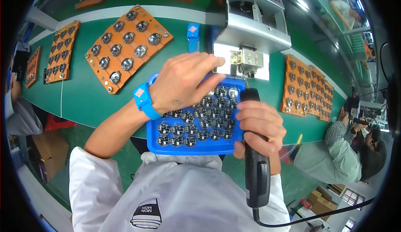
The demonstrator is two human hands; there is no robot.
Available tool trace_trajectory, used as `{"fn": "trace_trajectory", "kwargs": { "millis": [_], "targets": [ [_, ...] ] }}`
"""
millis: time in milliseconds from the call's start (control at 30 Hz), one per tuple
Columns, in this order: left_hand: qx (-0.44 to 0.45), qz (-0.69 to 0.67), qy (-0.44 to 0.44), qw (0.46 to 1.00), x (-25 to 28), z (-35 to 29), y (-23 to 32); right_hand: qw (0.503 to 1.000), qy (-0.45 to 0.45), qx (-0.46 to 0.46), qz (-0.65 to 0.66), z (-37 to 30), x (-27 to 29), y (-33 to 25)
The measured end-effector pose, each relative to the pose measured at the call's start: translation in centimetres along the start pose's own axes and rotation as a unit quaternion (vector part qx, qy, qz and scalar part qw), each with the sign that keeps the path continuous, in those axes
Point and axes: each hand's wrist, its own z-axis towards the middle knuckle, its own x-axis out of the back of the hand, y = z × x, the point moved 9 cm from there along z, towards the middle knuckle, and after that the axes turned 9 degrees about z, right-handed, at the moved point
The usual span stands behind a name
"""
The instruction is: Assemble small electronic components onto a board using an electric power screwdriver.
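My right hand (261,127) wraps round a black electric screwdriver (257,177), held upright in the view with its bit end at the metal block (250,59) of a grey screw-feeder machine (257,27). My left hand (186,79), a blue strap (144,100) at its wrist, reaches over a blue tray (192,149) towards the machine's pale front plate. Its bent fingers and thumb are apart, with nothing visible between them; the undersides of the fingers are hidden. Several round, clear-and-black electronic modules (191,129) fill the tray in rows, some covered by my left hand.
Orange fixture boards (135,50) with round modules lie on the green table (179,40). Another orange board (307,90) lies right of the machine. A blue strap (193,36) lies behind my left hand. The screwdriver's black cable (309,220) trails right. Other people (338,152) sit at both sides.
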Motion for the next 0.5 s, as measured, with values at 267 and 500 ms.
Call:
{"fn": "trace_trajectory", "kwargs": {
  "millis": [267, 500],
  "targets": [
    [-0.001, -0.011, -0.005, 1.0, 0.1, 0.5, 0.3, 0.999, -0.024, -0.015, 0.041, 1.8, 1.4, 0.1],
    [-0.001, -0.008, 0.003, 1.0, 0.1, 0.1, 0.0, 0.994, 0.079, -0.019, 0.071, 1.2, 2.2, 1.0]
  ]
}}
